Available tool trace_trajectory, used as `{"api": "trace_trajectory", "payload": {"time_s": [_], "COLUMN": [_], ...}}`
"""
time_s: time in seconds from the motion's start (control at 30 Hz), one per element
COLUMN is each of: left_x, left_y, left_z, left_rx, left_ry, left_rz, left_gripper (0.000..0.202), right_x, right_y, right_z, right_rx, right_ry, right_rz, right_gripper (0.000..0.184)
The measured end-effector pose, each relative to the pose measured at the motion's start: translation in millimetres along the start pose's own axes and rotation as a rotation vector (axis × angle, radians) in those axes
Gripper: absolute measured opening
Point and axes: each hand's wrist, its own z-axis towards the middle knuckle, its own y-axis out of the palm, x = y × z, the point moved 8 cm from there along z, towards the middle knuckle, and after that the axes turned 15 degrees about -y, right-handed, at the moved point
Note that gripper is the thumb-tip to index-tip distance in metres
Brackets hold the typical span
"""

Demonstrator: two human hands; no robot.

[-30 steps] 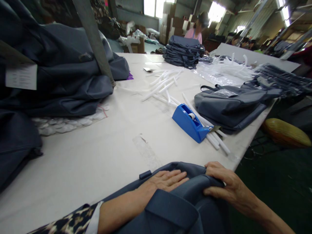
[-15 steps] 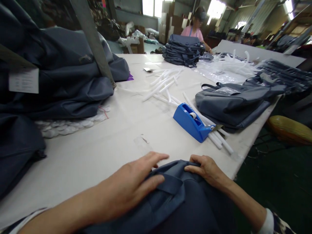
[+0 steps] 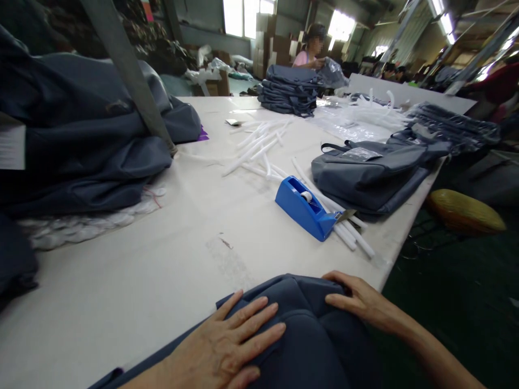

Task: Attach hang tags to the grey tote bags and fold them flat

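A dark blue bag [image 3: 308, 329] lies at the near edge of the table, its lower part cut off by the frame. My left hand [image 3: 227, 340] rests flat on its left side, fingers spread over the cloth. At the bag's upper right edge, my right hand [image 3: 357, 300] grips the fabric, thumb on the near side and fingers over the far side. Beyond the bag stands a blue tape dispenser [image 3: 304, 208], touched by neither hand.
White tubes [image 3: 259, 148] lie scattered mid-table, with more beside the dispenser. Another dark bag [image 3: 365, 175] lies at the right, a stack of folded bags [image 3: 287, 89] farther back. A large bag pile [image 3: 81, 135] and a metal post [image 3: 130, 75] occupy the left. A person [image 3: 310, 51] works behind the stack.
My left hand has come down from a raised, half-curled pose to lie flat on the bag. The strap that showed under it is out of sight. My right hand stays at the bag's edge.
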Motion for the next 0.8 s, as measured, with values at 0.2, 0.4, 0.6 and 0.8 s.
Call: {"api": "trace_trajectory", "payload": {"time_s": [0.2,0.4,0.6,0.8], "left_x": [8.7,12.0,-4.1,-22.8], "left_y": [-3.0,-3.6,-3.8,11.0], "left_z": [-5.6,-8.5,-7.5,-3.0], "left_rx": [0.240,0.340,0.285,0.016], "left_ry": [0.072,0.124,-0.042,-0.173], "left_rz": [0.202,0.281,0.205,-0.063], "left_gripper": [0.064,0.053,0.066,0.067], "right_x": [-4.0,-8.8,2.2,-13.5], "right_y": [29.2,25.9,22.1,6.8], "right_z": [-12.5,-25.1,-5.9,2.5], "right_rx": [-0.023,0.135,0.163,0.139], "right_ry": [0.153,0.095,0.013,-0.107], "right_rz": [0.276,0.156,0.017,-0.389], "right_gripper": [0.037,0.035,0.047,0.042]}}
